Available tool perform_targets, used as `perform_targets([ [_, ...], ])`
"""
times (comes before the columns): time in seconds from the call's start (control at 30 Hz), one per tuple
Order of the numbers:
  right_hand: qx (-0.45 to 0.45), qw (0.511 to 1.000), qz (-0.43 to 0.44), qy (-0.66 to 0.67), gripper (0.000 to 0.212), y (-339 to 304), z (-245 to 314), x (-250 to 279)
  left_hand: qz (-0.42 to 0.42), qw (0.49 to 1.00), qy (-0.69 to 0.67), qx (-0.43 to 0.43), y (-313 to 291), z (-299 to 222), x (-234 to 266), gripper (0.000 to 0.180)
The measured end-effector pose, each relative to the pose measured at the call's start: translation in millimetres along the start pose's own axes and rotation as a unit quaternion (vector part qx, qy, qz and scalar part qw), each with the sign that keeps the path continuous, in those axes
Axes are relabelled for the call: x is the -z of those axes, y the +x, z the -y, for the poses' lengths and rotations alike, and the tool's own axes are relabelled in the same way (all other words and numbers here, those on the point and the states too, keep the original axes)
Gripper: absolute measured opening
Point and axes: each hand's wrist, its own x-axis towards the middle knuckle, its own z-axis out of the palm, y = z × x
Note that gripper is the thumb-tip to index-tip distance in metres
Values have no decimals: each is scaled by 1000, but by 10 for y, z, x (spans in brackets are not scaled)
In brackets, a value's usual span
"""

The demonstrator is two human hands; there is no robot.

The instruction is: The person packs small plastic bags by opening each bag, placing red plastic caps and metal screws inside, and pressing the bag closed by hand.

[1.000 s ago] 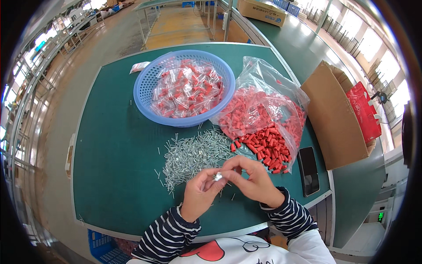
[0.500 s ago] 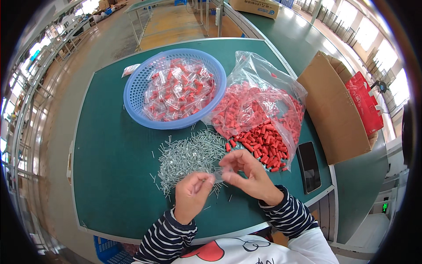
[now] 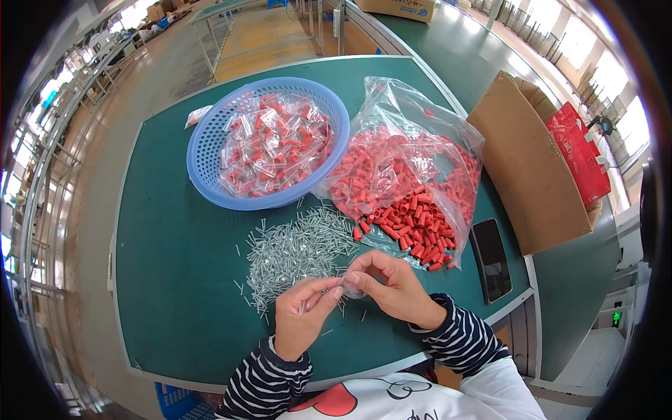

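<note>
Head view: left hand (image 3: 302, 318) and right hand (image 3: 390, 287) met above the near edge of the green table (image 3: 175, 294), fingertips touching. Both pinched a small clear plastic bag (image 3: 344, 288) between thumb and forefinger (bag mostly hidden by the fingers, contents could not be told). Left fingers (image 3: 323, 292) were curled, pressed on the bag's left side; right fingers (image 3: 364, 269) were bent over its top.

Just beyond the fingertips lay a loose heap of small grey metal screws (image 3: 297, 248), a few strays beside the left hand. Beyond the right fingers, a big clear bag of red plastic caps (image 3: 413, 182) spilled open, caps near the knuckles. Further out past the screws sat a blue basket (image 3: 210, 150) holding small filled bags with red pieces (image 3: 276, 143). Right of the right hand a dark phone (image 3: 492, 259) lay flat, then a brown cardboard box (image 3: 528, 164) with a red bag (image 3: 577, 150) behind it. Striped sleeves (image 3: 458, 339) covered both wrists.
</note>
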Motion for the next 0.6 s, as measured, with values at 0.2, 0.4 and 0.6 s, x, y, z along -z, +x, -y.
perform_targets([
  [0.2,-4,1000,16,7,19,-5,-78,-20,-28,997,26,-70,-15,-45,-4,9],
  [0.4,105,987,-30,-117,16,19,27,-6,-64,972,140,-176,-34,72,67,10],
  [0.6,145,976,4,-161,11,12,73,10,-59,935,240,-254,-6,39,51,16],
])
